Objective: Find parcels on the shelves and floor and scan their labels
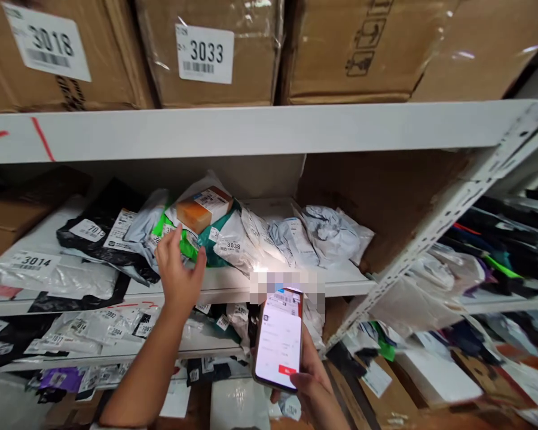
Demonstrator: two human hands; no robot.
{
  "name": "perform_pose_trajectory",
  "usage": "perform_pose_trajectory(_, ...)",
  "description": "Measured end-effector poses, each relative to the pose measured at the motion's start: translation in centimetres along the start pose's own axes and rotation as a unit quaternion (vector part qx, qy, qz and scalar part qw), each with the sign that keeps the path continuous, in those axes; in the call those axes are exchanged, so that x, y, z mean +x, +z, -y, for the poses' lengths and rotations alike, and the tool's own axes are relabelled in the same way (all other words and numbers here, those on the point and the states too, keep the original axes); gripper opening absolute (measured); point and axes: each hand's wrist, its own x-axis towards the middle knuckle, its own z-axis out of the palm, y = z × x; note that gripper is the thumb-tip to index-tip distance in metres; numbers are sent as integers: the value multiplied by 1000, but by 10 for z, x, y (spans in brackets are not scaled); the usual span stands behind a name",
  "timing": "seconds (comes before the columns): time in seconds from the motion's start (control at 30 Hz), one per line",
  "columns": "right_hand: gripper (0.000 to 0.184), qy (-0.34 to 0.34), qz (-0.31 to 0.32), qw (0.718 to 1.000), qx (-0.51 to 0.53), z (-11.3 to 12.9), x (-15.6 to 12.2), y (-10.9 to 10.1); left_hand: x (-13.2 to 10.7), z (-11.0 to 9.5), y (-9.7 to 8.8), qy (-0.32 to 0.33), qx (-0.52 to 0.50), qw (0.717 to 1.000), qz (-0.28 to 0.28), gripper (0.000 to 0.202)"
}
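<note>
My right hand (311,373) grips a smartphone (278,346) with a lit screen, the thumb near a red button at its bottom. A bright light glows just above the phone's top edge. My left hand (179,269) is raised at the middle shelf's edge, fingers apart and holding nothing I can see. Its fingertips are by a bright green package (189,243) and below a small orange-brown box (204,209) in a clear bag. To the right lies a white plastic parcel (235,245) labelled 3038. Whether the fingertips touch the green package, I cannot tell.
Cardboard boxes (215,71) labelled 3018 and 3033 stand on the upper shelf, whose white beam (260,130) runs above my hands. Black parcel 701-something (94,239) and parcel 3014 (58,272) lie left. Lower shelves hold many bagged parcels. A perforated metal post (434,221) rises at right.
</note>
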Motion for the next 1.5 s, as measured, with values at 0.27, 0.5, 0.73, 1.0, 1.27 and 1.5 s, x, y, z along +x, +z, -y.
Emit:
perform_pose_trajectory(0.27, 115, 11, -52, 999, 1, 12, -5, 4, 97, 15, 17, -28, 141, 976, 162, 88)
perform_pose_trajectory(0.5, 127, 28, -72, 997, -15, 12, -18, -1, 57, 26, -12, 109, -83, 982, 132, 99)
perform_pose_trajectory(0.73, 127, 33, -49, 998, -22, 20, -21, 15, 39, 32, -11, 105, -189, 964, 156, 99)
perform_pose_trajectory(1.0, 124, 41, -57, 997, -15, 20, -24, 18, 36, 40, -10, 105, -199, 961, 164, 100)
perform_pose_trajectory(1.27, 121, 38, -30, 999, -23, 17, -24, 13, 36, 41, -9, 107, -205, 960, 158, 99)
perform_pose_trajectory(1.5, 107, -10, 7, 1000, -7, 7, -21, 8, 35, 45, -10, 111, -241, 956, 128, 100)
